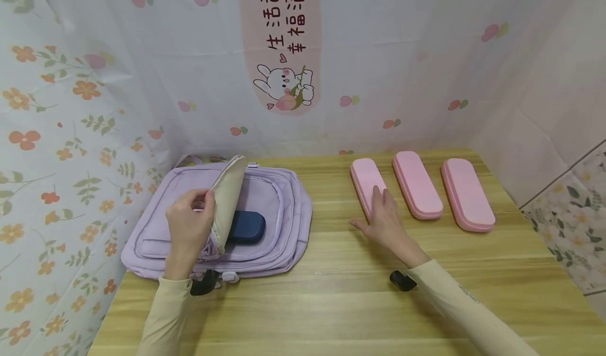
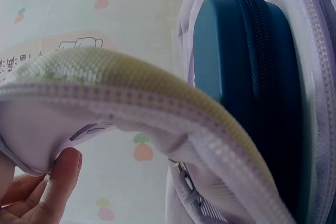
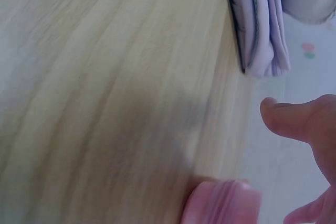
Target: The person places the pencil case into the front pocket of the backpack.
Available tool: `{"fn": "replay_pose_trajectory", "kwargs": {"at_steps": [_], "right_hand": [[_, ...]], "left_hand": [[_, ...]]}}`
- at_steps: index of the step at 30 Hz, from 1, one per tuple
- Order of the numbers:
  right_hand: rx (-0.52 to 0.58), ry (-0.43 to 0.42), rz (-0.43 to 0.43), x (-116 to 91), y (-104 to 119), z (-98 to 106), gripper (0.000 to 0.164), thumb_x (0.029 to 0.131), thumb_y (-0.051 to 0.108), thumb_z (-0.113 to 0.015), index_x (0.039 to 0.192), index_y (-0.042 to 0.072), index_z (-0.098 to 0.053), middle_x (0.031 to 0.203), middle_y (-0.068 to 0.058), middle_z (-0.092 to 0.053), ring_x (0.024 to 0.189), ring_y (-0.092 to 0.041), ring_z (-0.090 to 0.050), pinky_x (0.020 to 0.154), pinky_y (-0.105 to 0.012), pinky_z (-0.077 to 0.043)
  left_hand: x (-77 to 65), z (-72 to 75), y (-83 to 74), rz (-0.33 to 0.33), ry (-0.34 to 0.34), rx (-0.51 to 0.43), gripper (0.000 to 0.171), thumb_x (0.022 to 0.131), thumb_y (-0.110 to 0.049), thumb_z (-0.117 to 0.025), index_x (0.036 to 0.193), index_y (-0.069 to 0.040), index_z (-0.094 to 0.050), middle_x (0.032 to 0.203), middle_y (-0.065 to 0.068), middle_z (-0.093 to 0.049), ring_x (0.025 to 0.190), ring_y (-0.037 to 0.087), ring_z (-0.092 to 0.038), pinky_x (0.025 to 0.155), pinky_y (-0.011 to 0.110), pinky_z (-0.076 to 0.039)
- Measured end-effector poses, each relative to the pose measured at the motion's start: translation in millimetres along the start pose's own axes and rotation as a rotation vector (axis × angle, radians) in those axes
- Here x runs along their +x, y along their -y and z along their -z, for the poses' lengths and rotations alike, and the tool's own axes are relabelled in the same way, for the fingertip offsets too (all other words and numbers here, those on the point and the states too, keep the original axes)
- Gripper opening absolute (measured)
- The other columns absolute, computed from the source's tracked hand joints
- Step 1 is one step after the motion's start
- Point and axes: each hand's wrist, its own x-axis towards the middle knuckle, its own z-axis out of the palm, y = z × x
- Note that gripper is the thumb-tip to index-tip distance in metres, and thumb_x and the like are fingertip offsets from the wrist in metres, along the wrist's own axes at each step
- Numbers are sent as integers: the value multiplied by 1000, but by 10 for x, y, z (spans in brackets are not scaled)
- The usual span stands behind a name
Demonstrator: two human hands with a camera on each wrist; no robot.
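Observation:
A lilac backpack point(image 1: 293, 224) lies flat on the table's left side, its front pocket unzipped. My left hand point(image 1: 189, 222) pinches the edge of the pocket flap point(image 1: 226, 201) and holds it raised, showing the cream lining. Inside the pocket sits a dark blue zipped pencil case point(image 1: 248, 226), partly covered by the flap; its zip shows in the left wrist view point(image 2: 257, 51). My right hand point(image 1: 385, 222), fingers spread and thumb apart, is over the near end of the leftmost pink pencil case point(image 1: 366, 177). Whether its fingers touch that case I cannot tell.
Two more pink pencil cases, a middle one point(image 1: 417, 185) and a right one point(image 1: 467, 194), lie to the right on the wooden table point(image 1: 322, 303). A patterned cloth point(image 1: 189, 72) hangs behind the table and along its left side.

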Motion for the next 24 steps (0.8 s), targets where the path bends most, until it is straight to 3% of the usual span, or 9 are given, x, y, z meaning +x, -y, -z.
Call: {"fn": "replay_pose_trajectory", "kwargs": {"at_steps": [7, 15, 24], "right_hand": [[49, -4, -84, -38, -141, 12, 113, 87, 36, -80, 155, -14, -5, 156, -47, -10, 144, -62, -17, 117, -68, -22], [41, -102, -40, -127, -287, 3, 104, 83, 27, -83, 150, -19, -18, 140, -51, -29, 127, -63, -39, 106, -69, -38], [27, -195, -55, -183, -367, -21, 84, 80, 24, -85, 134, -20, -38, 117, -43, -46, 106, -53, -50, 90, -63, -44]], "left_hand": [[-14, 7, -6, 3, 3, 6, 12, 90, -2, -66, 87, 5, -76, 72, 16, -73, 57, 22, -64, 59, 6, -40], [-32, 1, 1, 11, 8, 11, 12, 89, -3, -67, 88, 5, -76, 73, 16, -74, 57, 19, -63, 59, 2, -37], [-55, -6, 14, 3, -11, 13, 12, 89, -3, -67, 87, 5, -76, 73, 17, -74, 56, 28, -66, 59, 5, -39]]}}
